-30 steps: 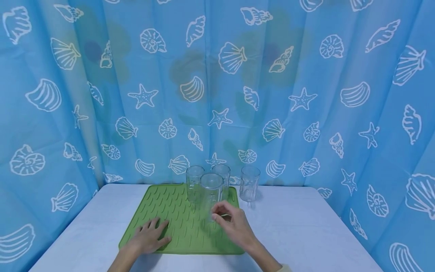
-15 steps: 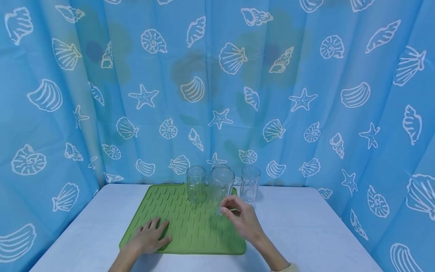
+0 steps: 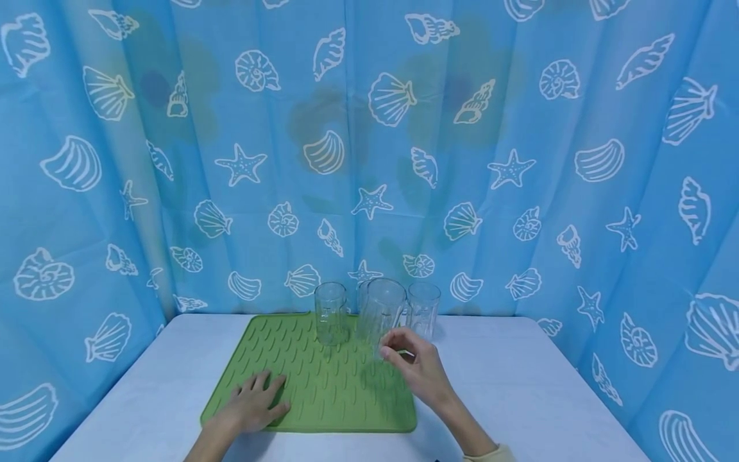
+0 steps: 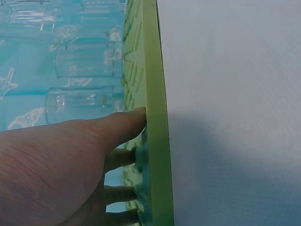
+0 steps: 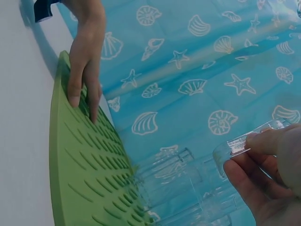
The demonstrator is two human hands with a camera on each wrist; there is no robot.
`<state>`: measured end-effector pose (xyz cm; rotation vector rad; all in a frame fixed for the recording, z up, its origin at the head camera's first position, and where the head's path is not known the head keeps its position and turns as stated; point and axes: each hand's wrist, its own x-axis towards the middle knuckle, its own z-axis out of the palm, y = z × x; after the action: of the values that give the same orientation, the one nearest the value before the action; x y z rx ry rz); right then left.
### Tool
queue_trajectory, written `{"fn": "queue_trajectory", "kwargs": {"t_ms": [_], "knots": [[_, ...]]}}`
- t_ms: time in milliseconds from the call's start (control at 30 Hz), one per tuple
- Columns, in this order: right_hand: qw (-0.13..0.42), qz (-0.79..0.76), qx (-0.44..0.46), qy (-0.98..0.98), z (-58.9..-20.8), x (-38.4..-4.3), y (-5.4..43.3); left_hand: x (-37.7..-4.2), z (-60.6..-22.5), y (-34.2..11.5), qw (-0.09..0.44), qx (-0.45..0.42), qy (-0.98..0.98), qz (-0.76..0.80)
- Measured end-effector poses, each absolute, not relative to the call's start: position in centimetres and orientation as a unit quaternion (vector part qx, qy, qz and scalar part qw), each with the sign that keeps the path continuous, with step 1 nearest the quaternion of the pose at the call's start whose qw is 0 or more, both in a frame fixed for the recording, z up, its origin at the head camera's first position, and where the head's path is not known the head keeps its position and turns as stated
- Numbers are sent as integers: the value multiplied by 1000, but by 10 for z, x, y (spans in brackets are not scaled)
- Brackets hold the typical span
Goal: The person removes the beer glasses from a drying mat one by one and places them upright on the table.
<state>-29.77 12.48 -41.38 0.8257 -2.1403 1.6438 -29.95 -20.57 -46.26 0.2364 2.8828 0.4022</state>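
Note:
My right hand (image 3: 418,369) pinches a clear glass mug (image 3: 385,305) low down, between thumb and fingers. The mug is upright over the back right of the green ridged mat (image 3: 312,385); its handle side faces right. In the right wrist view, the fingertips grip a clear part of the mug (image 5: 240,143). Toward the mat's front left corner, my left hand (image 3: 254,404) rests with spread fingers, and its thumb (image 4: 127,123) lies along the front edge. A second glass mug (image 3: 331,314) stands on the back of the mat. Another glass (image 3: 362,301) is mostly hidden behind the held mug.
Just right of the mat, a further clear glass (image 3: 425,308) stands on the white-covered table (image 3: 508,385). A blue curtain (image 3: 369,160) with white shell prints encloses the table at the back and sides.
My right hand has carried the glass mug right and slightly back, so it now overlaps the rear glass. The mug's handle has come into sight on its right. My left hand has stayed on the mat.

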Motion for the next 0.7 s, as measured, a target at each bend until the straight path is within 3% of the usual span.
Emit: {"fn": "queue_trajectory", "kwargs": {"t_ms": [700], "knots": [[95, 682, 306, -658, -410, -296, 126, -295, -460, -203, 97, 84, 983, 133]]}}
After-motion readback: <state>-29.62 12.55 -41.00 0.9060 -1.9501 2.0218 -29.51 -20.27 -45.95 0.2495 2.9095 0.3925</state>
